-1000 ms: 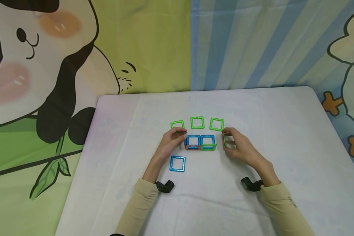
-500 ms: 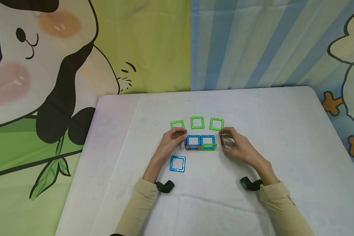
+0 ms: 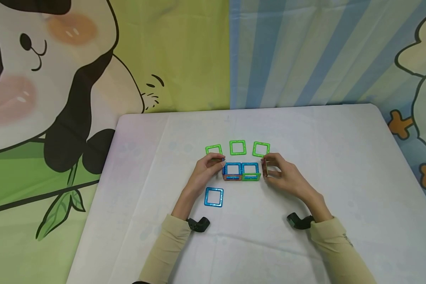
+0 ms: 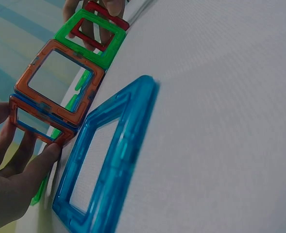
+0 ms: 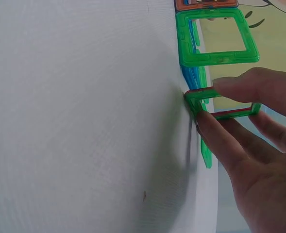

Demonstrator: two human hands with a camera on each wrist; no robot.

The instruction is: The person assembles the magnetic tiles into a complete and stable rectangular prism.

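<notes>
Magnetic square frame tiles form a low row on the table. Two blue tiles [image 3: 250,164] lie behind or under an upright orange-red tile [image 4: 33,64] and an upright green tile [image 5: 184,41]. At the row's left end my left hand [image 3: 206,171] grips an upright end tile [image 4: 22,124], orange with blue edges, between thumb and fingers. My right hand [image 3: 289,175] pinches an upright tile [image 5: 232,114], red on one face and green on the other, just right of the row. A narrow gap seems to separate it from the row.
Three green tiles [image 3: 237,153] lie flat behind the row, the left one partly covered by my left hand. A loose blue tile [image 3: 213,205] lies in front, near my left wrist. The white-covered table [image 3: 340,157] meets a printed curtain [image 3: 198,59] at its back.
My right hand has moved slightly left, bringing its tile closer to the row, and the tile's red face now shows in the head view. The left hand has stayed still.
</notes>
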